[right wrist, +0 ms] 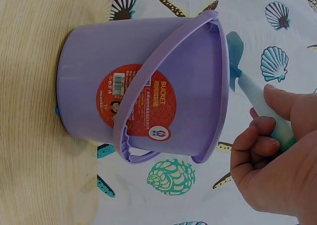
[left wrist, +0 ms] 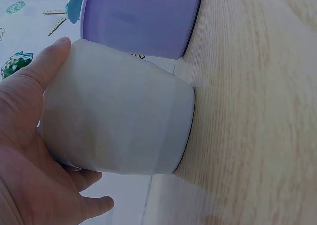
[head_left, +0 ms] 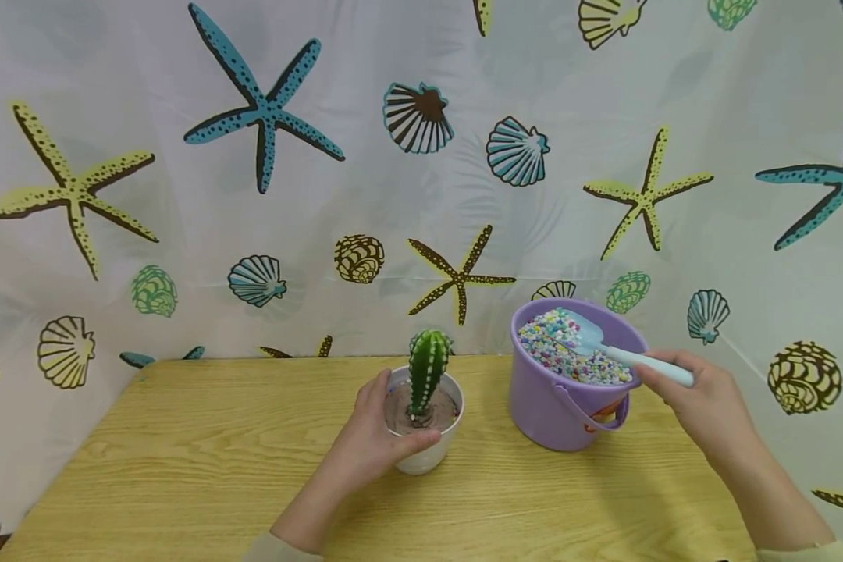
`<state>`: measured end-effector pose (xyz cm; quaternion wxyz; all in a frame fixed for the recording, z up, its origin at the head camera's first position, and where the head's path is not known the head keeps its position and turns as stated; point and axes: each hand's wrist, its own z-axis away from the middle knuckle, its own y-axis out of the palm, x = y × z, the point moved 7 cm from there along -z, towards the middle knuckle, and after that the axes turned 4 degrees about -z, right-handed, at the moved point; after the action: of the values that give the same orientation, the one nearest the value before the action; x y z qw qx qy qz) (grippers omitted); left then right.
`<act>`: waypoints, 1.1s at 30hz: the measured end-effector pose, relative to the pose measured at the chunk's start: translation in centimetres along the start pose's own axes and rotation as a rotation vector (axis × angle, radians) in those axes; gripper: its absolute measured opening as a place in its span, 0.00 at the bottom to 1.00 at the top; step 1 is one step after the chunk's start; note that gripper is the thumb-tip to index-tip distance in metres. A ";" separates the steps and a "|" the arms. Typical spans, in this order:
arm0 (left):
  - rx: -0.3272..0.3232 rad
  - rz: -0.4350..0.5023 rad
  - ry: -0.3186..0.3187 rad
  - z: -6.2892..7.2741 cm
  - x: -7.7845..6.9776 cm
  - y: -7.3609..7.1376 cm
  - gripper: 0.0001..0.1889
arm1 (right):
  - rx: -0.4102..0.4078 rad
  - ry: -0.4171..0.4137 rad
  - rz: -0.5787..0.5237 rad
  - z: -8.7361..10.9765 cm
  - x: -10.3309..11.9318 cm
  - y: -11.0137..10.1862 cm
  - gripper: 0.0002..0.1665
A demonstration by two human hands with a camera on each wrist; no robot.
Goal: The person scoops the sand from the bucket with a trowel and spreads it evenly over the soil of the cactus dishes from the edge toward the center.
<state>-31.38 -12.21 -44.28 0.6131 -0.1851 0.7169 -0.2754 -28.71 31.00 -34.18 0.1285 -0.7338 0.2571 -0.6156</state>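
Observation:
In the head view a green cactus [head_left: 427,375] stands upright in a white pot [head_left: 421,460] on the table. My left hand [head_left: 375,437] holds that pot from its left side, thumb across the front and fingers round the rim. To the right is a purple bucket [head_left: 551,406] filled with multicoloured pellets [head_left: 569,351]. My right hand [head_left: 698,398] grips the pale blue handle of a small shovel [head_left: 625,355], whose blade lies at the pellets. The right wrist view shows the fingers curled round the shovel's handle [right wrist: 262,103], above the bucket's rim.
A wood-grain table [head_left: 218,437] carries the pot and the bucket. Behind it hangs a white cloth [head_left: 365,179] printed with starfish and shells. The bucket's handle [head_left: 590,417] hangs down its front, near an orange label [right wrist: 133,101].

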 end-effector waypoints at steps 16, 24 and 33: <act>-0.001 0.003 -0.005 0.0 0.1 -0.1 0.70 | 0.040 -0.019 -0.030 1.3 1.6 1.8 0.29; -0.005 0.006 -0.012 0.1 0.1 0.0 0.70 | 0.049 -0.042 -0.027 1.9 2.1 2.6 0.27; -0.017 0.000 -0.012 0.1 0.0 0.0 0.70 | 0.083 -0.032 -0.042 2.8 2.9 3.5 0.27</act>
<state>-31.23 -12.23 -44.24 0.6158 -0.1916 0.7156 -0.2682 -26.43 26.20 -34.08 0.1497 -0.7430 0.2137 -0.6163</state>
